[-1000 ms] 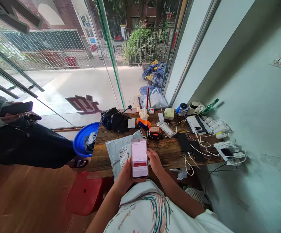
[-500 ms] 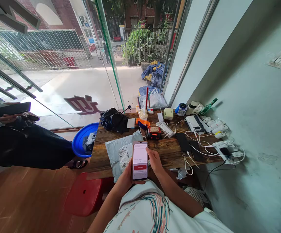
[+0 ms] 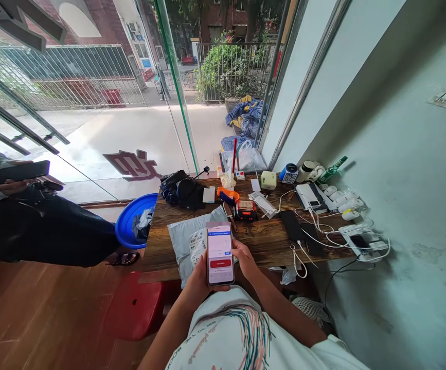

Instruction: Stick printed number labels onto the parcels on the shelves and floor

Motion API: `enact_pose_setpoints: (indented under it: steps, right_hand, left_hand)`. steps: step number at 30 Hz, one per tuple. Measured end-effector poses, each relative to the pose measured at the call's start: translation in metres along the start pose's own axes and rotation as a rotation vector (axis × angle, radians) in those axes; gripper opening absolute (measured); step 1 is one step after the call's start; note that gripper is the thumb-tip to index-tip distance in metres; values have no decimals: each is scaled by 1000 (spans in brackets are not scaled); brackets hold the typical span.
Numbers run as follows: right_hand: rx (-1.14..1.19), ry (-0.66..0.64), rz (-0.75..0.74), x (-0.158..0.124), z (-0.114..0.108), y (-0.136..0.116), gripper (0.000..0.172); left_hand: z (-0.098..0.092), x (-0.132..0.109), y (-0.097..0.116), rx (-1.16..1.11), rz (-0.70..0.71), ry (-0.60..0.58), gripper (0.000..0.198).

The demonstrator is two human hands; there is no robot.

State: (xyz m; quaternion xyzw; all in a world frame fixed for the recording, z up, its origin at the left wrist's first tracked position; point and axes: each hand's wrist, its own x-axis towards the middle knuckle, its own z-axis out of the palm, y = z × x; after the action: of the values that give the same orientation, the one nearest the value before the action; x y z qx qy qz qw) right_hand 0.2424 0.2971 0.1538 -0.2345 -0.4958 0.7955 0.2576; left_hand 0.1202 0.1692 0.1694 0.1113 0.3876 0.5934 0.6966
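Observation:
A smartphone (image 3: 220, 246) with a lit screen is held upright in front of my torso. My left hand (image 3: 198, 277) wraps its lower left side, the fingers partly hidden behind it. On the right edge, my right hand (image 3: 245, 261) is closed with its thumb at the screen, near a small blue button; what its other fingers do behind the phone is hard to see. The screen has a blue band on top and a red button lower down. Beneath the phone lies a grey parcel bag (image 3: 180, 237) with a white printed label (image 3: 197, 244).
The wooden table (image 3: 263, 242) bears a black bag (image 3: 184, 190), a power tool battery (image 3: 245, 210), a knife (image 3: 229, 211), a black phone (image 3: 291, 225) and a power strip (image 3: 356, 239). A blue bin (image 3: 121, 226) and red stool (image 3: 130, 311) stand left. Another person holds a dark device (image 3: 24, 171).
My right thumb has come down the phone's right side. A blue band and a blue button now show on its screen. The phone has shifted slightly left.

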Motion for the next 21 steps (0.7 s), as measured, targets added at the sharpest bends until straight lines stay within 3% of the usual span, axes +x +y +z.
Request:
enact_pose_setpoints:
  steps: [8,12,16,21]
  right_hand:
    - [-46,-14,-47,-3,3,4,37]
    - [-109,-22,-78,-7,6,3,46]
    - [-59,-45,-62,-8,8,2,59]
    - [-57,-36,-91,-6,8,4,63]
  left_hand:
    - [6,1,1,-26,17,36,76]
    - [5,0,-1,-5,51,40,77]
    - [3,-5,-4,-30,44,-9,99]
    - [8,-10,-2,-17,27,-27,127]
